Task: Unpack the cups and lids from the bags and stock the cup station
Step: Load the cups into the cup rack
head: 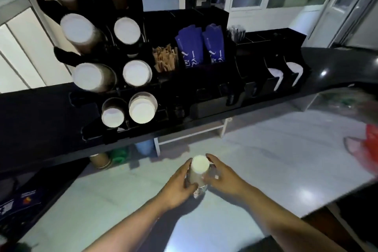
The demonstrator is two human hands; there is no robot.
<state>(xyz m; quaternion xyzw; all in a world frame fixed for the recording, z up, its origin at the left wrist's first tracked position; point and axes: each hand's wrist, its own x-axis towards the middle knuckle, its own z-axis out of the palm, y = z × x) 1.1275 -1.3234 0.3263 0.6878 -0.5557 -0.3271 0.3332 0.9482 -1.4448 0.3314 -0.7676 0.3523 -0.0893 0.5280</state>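
Note:
A short stack of brown paper cups [198, 172], white bases toward me, is held over the pale floor below the counter. My left hand [180, 184] grips its left side and my right hand [223, 178] grips its right side, fingers curled round it. Above stands the black cup station [135, 47], its tubes filled with several stacks of cups [141, 108] whose white bases face out. Two curved slots at the right hold white lids [294, 71].
The black counter [41, 129] runs across the view, carrying blue sleeves [192, 47] and brown packets [164, 59]. Under it sit brown cups [101, 159], a green item and a blue item. A red bag [370, 145] and a clear plastic bag [345, 100] lie at the right.

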